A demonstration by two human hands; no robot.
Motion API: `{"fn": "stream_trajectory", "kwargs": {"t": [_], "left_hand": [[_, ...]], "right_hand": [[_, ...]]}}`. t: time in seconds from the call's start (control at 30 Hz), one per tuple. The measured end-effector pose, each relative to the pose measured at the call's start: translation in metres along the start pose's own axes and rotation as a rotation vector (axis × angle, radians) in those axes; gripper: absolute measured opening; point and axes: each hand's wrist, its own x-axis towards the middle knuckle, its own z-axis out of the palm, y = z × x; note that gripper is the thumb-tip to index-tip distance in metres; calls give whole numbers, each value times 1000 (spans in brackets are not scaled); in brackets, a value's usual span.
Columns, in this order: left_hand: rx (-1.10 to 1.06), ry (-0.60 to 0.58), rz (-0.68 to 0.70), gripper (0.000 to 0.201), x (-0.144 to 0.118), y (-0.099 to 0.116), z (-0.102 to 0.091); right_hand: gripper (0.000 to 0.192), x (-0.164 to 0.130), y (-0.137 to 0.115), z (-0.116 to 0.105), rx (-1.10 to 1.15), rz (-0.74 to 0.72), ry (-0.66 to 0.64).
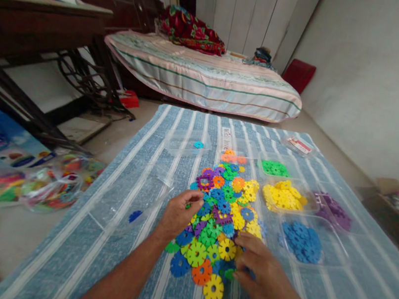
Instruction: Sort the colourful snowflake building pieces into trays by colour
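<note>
A heap of plastic snowflake building discs (210, 231) in green, yellow, blue, orange and purple lies on the striped cloth. At the heap's left edge is my left hand (179, 214), thumb and fingers drawn together in a pinch; a bit of green shows at the fingertips, too small to make out. My right hand (259, 264) reaches over the right side of the heap, fingers apart, close to a yellow disc (227, 249) and some dark blue ones. Nearest to me lies another yellow disc (213, 289).
Clear tubs hold sorted pieces: blue (302, 241), yellow (284, 196), purple (334, 212), green (274, 168) and orange (234, 156). Another tub (178, 142) has one blue disc. A clear plastic bag (120, 202) lies left. A bed (210, 78) stands beyond the table.
</note>
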Motion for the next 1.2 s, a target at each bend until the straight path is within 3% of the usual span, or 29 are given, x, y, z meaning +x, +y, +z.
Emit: {"fn": "stream_trajectory", "kwargs": {"t": [0.1,0.17,0.27,0.33,0.4,0.53,0.67,0.87,1.03,1.2], "left_hand": [[3,0,-7,24,0,1,0],[8,4,-2,23,0,1,0],[11,15,14,21,-1,2,0],[14,16,17,20,-1,3,0],[20,16,14,20,-1,2,0],[30,6,8,20,-1,0,1],[33,-5,8,21,-2,0,1],[36,-1,15,21,-1,2,0],[49,1,18,21,-1,3,0],[55,8,17,20,-2,4,0]], "right_hand": [[13,21,17,-31,-34,-17,110],[15,40,33,-58,-136,-18,332],[11,66,54,-90,-346,60,765],[13,74,57,-94,-406,102,875],[13,74,49,-81,-360,45,819],[14,61,18,-23,-191,-206,473],[18,53,-1,20,-283,-264,284],[19,61,3,33,-396,-300,334],[19,56,1,35,-241,-353,478],[16,54,8,12,-99,-322,485]]}}
